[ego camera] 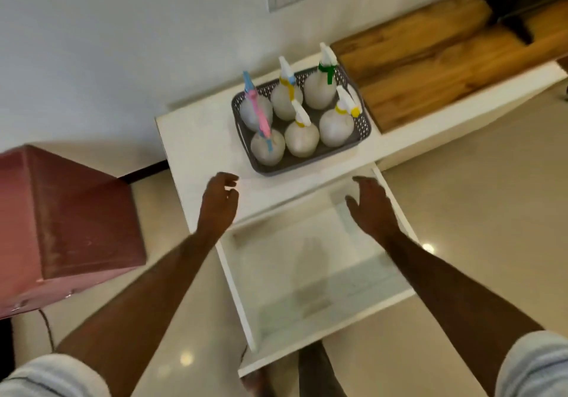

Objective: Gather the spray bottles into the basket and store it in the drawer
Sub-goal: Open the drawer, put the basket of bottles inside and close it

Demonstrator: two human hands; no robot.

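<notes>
Left grip (219, 198): our left hand, fingers loosely spread, holding nothing, raised over the counter (196, 138) edge just short of the basket (310, 167).

Right grip (370, 204): our right hand, likewise relaxed and empty, raised over the back of the open drawer (310, 286), near the basket's front right corner.

Basket: grey, perforated walls, standing on the white counter, apart from both hands.

Spray bottles (302, 134): six, white-bodied, all upright inside the basket; triggers and collars in pink, blue, yellow and green.

Drawer: white, pulled well out below the counter, nothing visible in it.

Step in hand, as we judge it: gathering is done; we are reaching to take the basket.

Next move calls for: one grip on each short side, a level lift so no bottle tips, then lowering into the drawer and pushing it closed.

Also present: pink box (64, 221) to the left on the floor; wooden top (445, 68) to the right.
</notes>
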